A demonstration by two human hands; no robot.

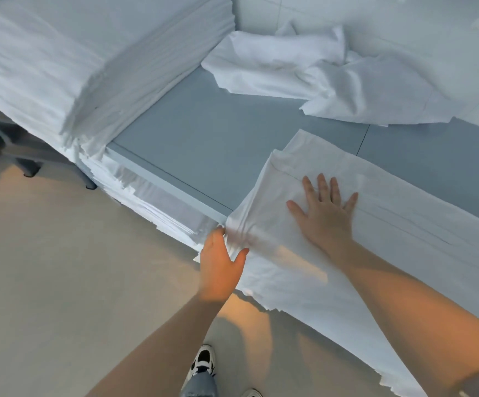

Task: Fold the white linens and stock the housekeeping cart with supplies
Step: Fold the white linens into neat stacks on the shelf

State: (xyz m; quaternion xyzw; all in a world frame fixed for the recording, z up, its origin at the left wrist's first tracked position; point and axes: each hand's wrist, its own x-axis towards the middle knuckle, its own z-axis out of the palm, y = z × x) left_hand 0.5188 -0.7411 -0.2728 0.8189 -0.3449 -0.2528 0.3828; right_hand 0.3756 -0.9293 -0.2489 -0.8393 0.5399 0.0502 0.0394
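A long white linen [404, 233] lies folded lengthwise over the front edge of the grey table [218, 133], its lower part hanging off toward the floor. My right hand [322, 209] presses flat on it with fingers spread. My left hand [222, 260] grips the linen's bunched left end just off the table edge, and the cloth is pulled into creases there. A loose crumpled white linen [304, 73] lies at the back of the table.
A tall stack of folded white linens [69, 61] fills the table's left end and overhangs its edge. More white cloth covers the back right. Beige floor lies below, with table legs [29, 167] at left and my shoes [204, 361] near the bottom.
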